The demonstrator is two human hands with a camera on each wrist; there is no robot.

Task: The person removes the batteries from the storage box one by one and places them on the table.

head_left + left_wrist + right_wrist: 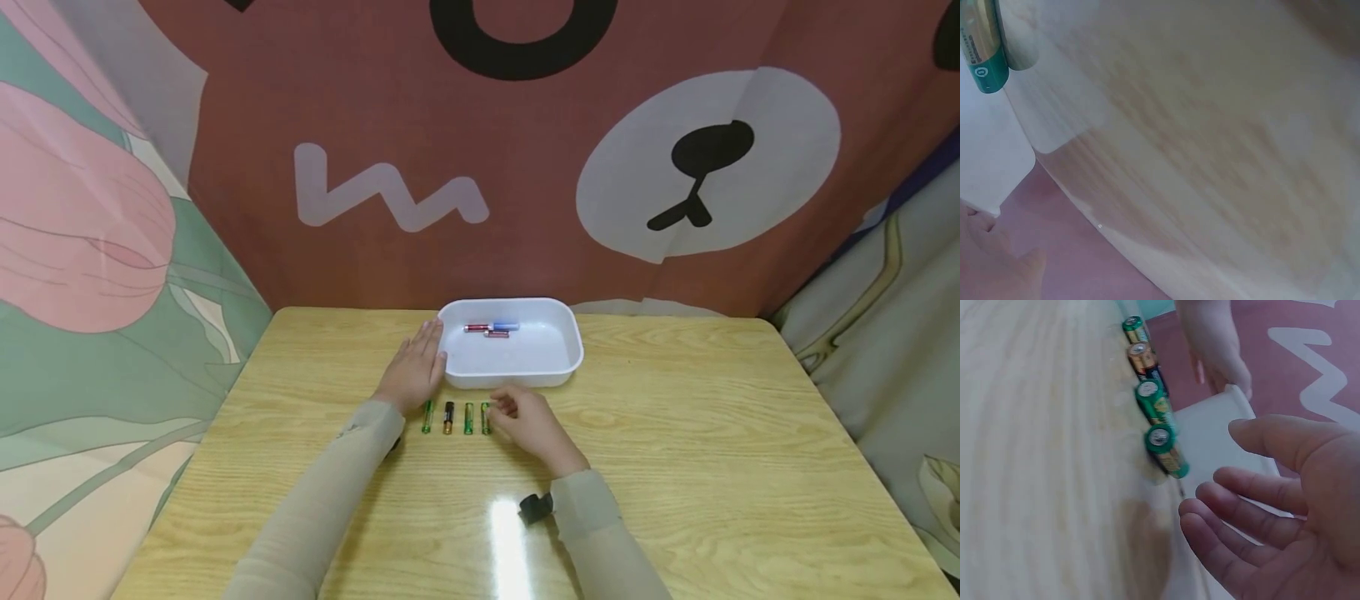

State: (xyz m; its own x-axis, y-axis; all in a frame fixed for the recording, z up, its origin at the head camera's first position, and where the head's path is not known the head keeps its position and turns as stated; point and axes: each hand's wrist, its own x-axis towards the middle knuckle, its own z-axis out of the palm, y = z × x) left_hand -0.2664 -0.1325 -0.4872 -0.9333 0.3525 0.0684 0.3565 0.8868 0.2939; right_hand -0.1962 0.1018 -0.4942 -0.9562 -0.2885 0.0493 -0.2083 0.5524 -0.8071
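My left hand (414,367) lies with straight fingers against the left side of a white plastic tray (573,364). Just in front of the tray, several batteries stretch in a row on the table. One is a black-and-copper battery (448,418); the others are green, with a green battery (486,418) at the right end. Close beside that one is my right hand (531,423). In the right wrist view, a gap separates its loosely bent fingers (1254,494) from the nearest green battery (1169,453), and they hold nothing. The left wrist view catches part of a green battery (988,69).
Inside the tray lie a red battery (476,328), a smaller red battery (497,334) and a blue cylinder (506,327). The wooden table (697,450) reaches back to a printed curtain (525,192).
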